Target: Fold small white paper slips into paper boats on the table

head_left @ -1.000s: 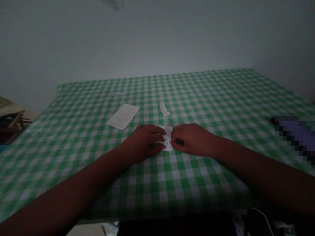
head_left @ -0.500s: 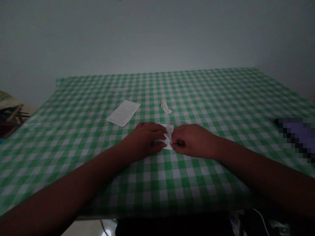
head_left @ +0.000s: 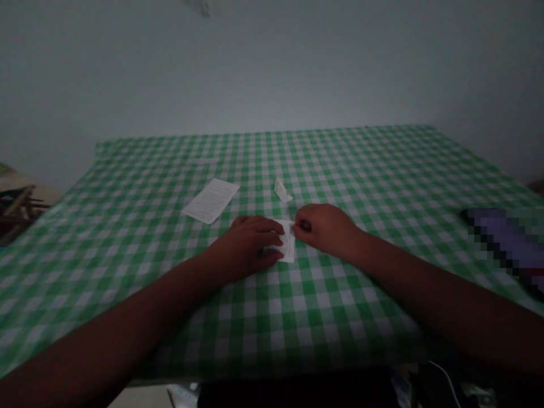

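Note:
A small piece of printed paper (head_left: 289,242) lies on the checked tablecloth, partly covered by my left hand (head_left: 250,246). The fingers of that hand are spread and rest on the paper, pressing it against the cloth. My right hand (head_left: 325,226) is closed in a pinch at the paper's upper right edge. Its fingertips touch that edge; how much paper is between them is hidden. Beyond my hands sits a small creased scrap of paper (head_left: 283,191). To the left of it lies a larger printed sheet (head_left: 211,201), flat on the cloth.
A green and white checked tablecloth (head_left: 272,317) covers the table, which reaches back to a plain wall (head_left: 272,68). At the right edge is a dark, pixelated object (head_left: 504,238). Wooden items (head_left: 19,209) stand beyond the table's left side.
My right hand has moved up along the paper's right edge to its upper corner, uncovering more of the lower edge. My left hand stays in place on the paper. The view shifts slightly.

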The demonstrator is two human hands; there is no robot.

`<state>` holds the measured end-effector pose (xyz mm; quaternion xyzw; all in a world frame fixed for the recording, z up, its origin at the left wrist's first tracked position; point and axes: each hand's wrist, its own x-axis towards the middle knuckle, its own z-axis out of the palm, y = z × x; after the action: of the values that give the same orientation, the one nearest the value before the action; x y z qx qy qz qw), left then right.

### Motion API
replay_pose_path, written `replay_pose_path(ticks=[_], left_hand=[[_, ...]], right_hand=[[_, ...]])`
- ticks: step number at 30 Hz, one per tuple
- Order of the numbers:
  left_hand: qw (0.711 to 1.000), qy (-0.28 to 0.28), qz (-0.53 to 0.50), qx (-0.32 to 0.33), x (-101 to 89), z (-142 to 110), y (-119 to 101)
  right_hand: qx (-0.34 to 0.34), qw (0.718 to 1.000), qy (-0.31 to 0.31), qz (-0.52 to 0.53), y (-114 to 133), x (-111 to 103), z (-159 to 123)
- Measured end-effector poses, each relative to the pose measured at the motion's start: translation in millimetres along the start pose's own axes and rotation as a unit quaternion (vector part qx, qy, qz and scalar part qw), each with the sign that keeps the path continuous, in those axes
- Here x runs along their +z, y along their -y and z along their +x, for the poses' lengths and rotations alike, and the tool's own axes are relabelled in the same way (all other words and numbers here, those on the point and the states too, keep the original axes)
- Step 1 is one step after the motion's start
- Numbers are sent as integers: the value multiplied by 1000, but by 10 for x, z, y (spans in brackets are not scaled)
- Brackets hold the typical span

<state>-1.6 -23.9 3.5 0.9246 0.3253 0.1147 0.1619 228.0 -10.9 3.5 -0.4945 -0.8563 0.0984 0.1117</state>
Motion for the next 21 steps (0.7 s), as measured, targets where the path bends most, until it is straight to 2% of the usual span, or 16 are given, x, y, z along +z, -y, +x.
replay_pose_path(ticks=[10,17,21], left_hand=[[1000,3,4,4,-21,16,33],[1000,5,3,5,-33,-1,19],[1000,5,11,8,-38,-9,13]], right_hand=[[45,998,-24,-29,-3,44,58],[-30,999,-11,-9,18,16,-36],[-73,997,20,2,94,-40,-144]])
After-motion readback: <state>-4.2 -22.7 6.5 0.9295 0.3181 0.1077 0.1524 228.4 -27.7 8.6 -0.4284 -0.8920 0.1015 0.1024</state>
